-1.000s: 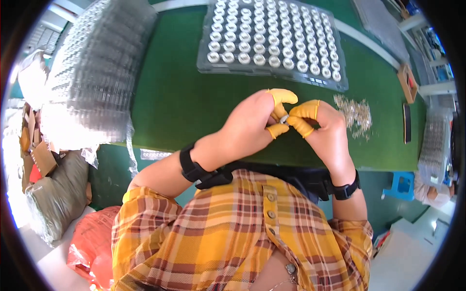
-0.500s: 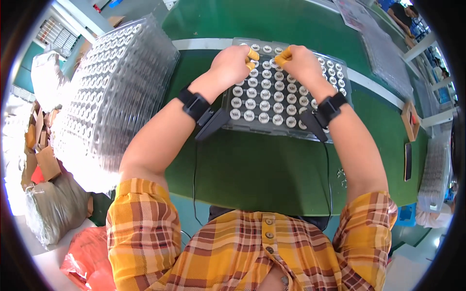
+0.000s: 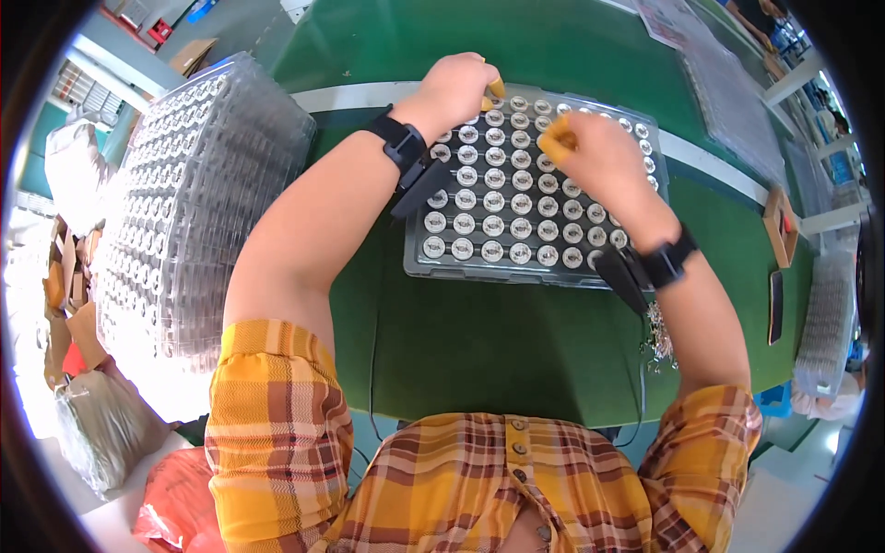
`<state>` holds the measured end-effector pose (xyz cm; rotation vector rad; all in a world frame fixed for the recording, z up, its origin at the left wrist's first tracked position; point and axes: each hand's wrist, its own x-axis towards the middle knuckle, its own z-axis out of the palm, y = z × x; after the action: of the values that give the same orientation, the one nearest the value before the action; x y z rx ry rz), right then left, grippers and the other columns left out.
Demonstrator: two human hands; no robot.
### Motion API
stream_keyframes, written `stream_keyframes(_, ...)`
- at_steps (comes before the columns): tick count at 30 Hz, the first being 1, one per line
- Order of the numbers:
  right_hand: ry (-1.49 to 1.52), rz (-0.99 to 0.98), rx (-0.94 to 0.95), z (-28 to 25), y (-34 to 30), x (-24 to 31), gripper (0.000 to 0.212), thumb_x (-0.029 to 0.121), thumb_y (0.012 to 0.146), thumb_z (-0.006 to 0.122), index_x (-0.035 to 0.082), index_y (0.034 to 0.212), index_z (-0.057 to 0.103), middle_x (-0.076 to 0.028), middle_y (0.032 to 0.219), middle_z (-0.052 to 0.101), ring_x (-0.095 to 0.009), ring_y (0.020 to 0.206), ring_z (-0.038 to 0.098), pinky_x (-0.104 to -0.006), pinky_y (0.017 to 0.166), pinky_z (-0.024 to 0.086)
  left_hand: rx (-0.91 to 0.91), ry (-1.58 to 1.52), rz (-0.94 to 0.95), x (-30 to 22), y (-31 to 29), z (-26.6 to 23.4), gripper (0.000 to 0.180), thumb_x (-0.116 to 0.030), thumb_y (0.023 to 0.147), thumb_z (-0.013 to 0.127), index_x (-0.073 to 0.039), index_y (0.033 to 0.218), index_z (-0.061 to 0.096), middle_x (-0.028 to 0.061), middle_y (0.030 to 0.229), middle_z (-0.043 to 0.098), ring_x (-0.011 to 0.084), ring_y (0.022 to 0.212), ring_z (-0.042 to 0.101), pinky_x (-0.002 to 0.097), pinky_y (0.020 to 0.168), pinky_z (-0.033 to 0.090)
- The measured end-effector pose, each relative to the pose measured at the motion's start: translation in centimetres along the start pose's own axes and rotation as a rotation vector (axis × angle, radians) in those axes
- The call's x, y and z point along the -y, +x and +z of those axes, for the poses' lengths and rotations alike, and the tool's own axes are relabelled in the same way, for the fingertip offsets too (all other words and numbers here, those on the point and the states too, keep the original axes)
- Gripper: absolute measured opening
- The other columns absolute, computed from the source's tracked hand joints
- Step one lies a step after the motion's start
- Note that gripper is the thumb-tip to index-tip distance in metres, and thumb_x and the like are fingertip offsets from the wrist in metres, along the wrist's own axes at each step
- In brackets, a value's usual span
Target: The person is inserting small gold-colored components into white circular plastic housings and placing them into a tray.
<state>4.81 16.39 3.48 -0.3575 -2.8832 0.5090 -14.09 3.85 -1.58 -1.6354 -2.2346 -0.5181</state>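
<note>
A clear plastic tray (image 3: 498, 269) holds rows of round white button-like discs with metallic centres (image 3: 493, 200). Over its far left corner is my left hand (image 3: 458, 89), its yellow-covered thumb and finger curled close together by a disc in the far rows. Anything between those fingertips is too small to make out. Above the tray's middle-right part, my right hand (image 3: 597, 155) is curled, yellow-covered thumb and finger pinched. What that pinch holds, if anything, is hidden. Both wrists wear black straps with dark flat pieces attached.
A tall stack of filled clear trays (image 3: 198, 221) stands at the left on the green table (image 3: 461, 341). Small metal pieces (image 3: 660, 339) lie in a pile beside my right forearm. Farther right are a small cardboard box (image 3: 780, 229) and a dark flat object (image 3: 774, 307).
My right hand has moved right and nearer, away from the far rows and from my left hand. The view has shifted, so the tray sits lower and more metal pieces show.
</note>
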Motion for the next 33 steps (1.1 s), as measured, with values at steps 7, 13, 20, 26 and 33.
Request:
stream_keyframes(7, 0.119, 0.1, -0.043, -6.7, -14.4, -4.4, 0.01, 0.011, 0.076, 0.068, 0.004, 0.083, 0.067, -0.014, 0.077, 0.066, -0.03, 0.072, 0.065, -0.0356, 0.063, 0.05, 0.157, -0.247, -0.013, 1.0, 2.3, 1.7, 0.03, 0.0, 0.067, 0.064, -0.009, 0.095, 0.068, 0.0162, 0.094, 0.064, 0.0335, 0.09, 0.06, 0.0391, 0.079, 0.049)
stream_keyframes(13, 0.066, 0.249, -0.102, -6.2, -23.8, -8.5, 0.012, 0.006, 0.074, 0.062, 0.004, 0.085, 0.067, -0.014, 0.08, 0.064, -0.032, 0.075, 0.062, -0.0395, 0.067, 0.05, 0.191, -0.036, 0.008, 0.7, 2.5, 1.0, 0.018, -0.009, 0.074, 0.071, -0.005, 0.091, 0.067, 0.0146, 0.091, 0.064, 0.0301, 0.086, 0.062, 0.0365, 0.076, 0.049)
stream_keyframes(20, -0.144, 0.207, -0.203, -0.4, -25.2, -7.3, 0.012, 0.012, 0.073, 0.069, 0.007, 0.083, 0.066, -0.009, 0.077, 0.06, -0.029, 0.073, 0.062, -0.0382, 0.063, 0.05, 0.274, -0.144, -0.161, 1.9, 1.8, 1.1, 0.035, -0.001, 0.076, 0.068, -0.007, 0.11, 0.063, 0.0143, 0.096, 0.063, 0.0268, 0.085, 0.063, 0.0335, 0.077, 0.051)
stream_keyframes(26, -0.094, 0.214, -0.328, 1.5, -24.5, -7.3, 0.005, 0.009, 0.072, 0.064, 0.008, 0.077, 0.063, -0.01, 0.076, 0.058, -0.03, 0.071, 0.062, -0.0401, 0.062, 0.051, 0.272, 0.001, -0.123, 2.3, 2.3, 1.6, 0.038, 0.002, 0.073, 0.066, -0.012, 0.109, 0.064, 0.0137, 0.096, 0.062, 0.0262, 0.088, 0.063, 0.0342, 0.079, 0.05)
stream_keyframes(33, -0.006, 0.184, -0.444, 1.8, -25.1, -6.8, 0.009, 0.011, 0.071, 0.068, 0.01, 0.075, 0.06, -0.009, 0.075, 0.059, -0.029, 0.066, 0.06, -0.0397, 0.057, 0.048, 0.137, -0.265, -0.054, 4.9, 1.0, 3.0, 0.022, -0.006, 0.084, 0.049, -0.006, 0.092, 0.069, 0.0122, 0.083, 0.065, 0.0198, 0.077, 0.061, 0.0331, 0.069, 0.048)
